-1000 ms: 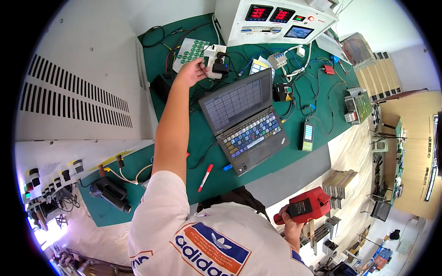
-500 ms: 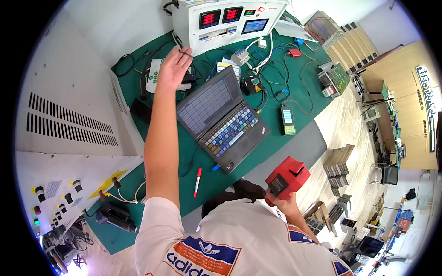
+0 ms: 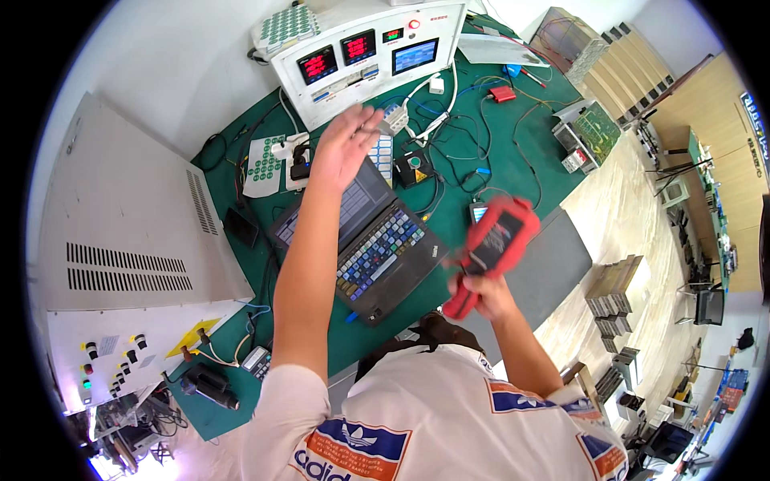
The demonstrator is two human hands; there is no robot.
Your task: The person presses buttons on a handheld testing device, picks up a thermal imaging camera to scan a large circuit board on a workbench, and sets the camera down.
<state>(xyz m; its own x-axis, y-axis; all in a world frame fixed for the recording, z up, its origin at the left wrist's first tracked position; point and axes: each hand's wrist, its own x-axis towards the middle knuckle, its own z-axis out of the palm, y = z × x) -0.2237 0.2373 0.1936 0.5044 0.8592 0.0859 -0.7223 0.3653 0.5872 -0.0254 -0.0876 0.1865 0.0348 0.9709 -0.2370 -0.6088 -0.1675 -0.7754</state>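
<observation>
My left hand (image 3: pixel 346 148) is raised over the top of the open black laptop (image 3: pixel 389 268), fingers stretched out and slightly blurred. A thin dark line shows at its fingers; I cannot tell what it is. My left forearm covers part of the laptop's screen. My right hand (image 3: pixel 484 293) is wrapped round the handle of a red pistol-grip device (image 3: pixel 504 236) with a dark label on its side. It is held up beside the laptop's right edge, blurred by motion. Partly behind it lies a handheld meter (image 3: pixel 479 211) with a lit screen.
A white instrument box (image 3: pixel 369 68) with red displays stands at the back of the green table (image 3: pixel 513 152). Cables, a black box with a knob (image 3: pixel 413 168) and a circuit board assembly (image 3: pixel 589 136) lie around. At left are a large grey cabinet (image 3: pixel 136 216) and a calculator (image 3: pixel 257 362).
My left hand has moved right and nearer, from beside the laptop's screen to over its top edge. My right hand has lifted and turned the red device, bringing it over the table's edge.
</observation>
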